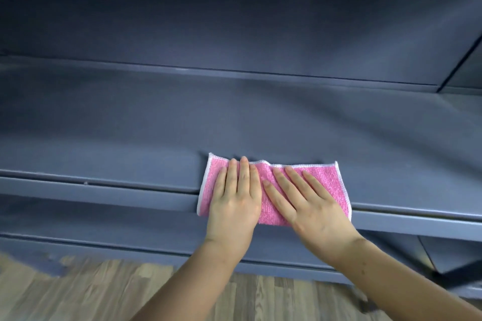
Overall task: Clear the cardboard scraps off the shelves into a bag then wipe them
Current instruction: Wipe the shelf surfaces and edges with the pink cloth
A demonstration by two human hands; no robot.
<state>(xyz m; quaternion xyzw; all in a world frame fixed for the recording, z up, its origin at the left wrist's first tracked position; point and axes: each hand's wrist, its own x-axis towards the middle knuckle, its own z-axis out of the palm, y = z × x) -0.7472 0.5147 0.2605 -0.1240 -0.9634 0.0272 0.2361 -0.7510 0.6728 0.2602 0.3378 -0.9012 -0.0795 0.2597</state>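
Blurring softens the whole view, and the shelf's top fades into shadow; both forearms are cut off at the lower edge. A lower shelf lies beneath, with wood floor below it. No scraps show on the shelf. The pink cloth lies at the shelf's front edge, draping over the lip. The left hand and the right hand press flat on it, side by side, fingers extended, gripping nothing.

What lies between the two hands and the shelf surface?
In the head view, only the pink cloth: left hand and right hand press flat on it, and it lies over the front edge of the shelf.
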